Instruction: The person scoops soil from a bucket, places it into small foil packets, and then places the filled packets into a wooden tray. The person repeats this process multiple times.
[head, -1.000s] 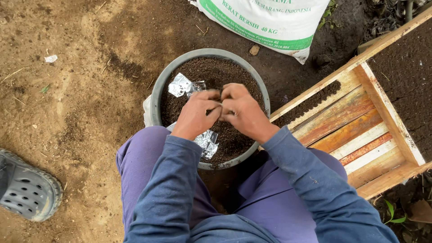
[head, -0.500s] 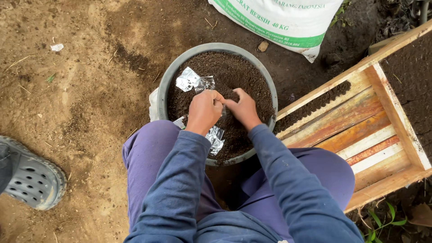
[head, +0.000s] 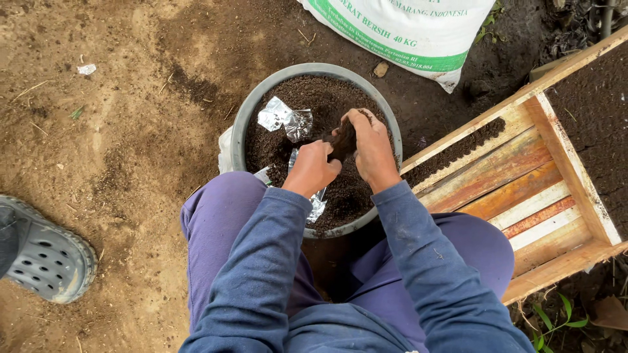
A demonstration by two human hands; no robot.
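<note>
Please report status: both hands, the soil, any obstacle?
Left hand pinching small dark bag. Right hand pressing soil into it, over grey basin. Foil scraps alongside, not blocking.

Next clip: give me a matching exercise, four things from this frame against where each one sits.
Things:
1. grey basin
2. white sack
3. wooden tray
4. grey clog

Places:
A. far left on the bare ground
B. between the person's knees, full of dark soil
C. top edge, beyond the basin
D. right of the basin, slats showing

Pairs: 1-B, 2-C, 3-D, 4-A
</note>
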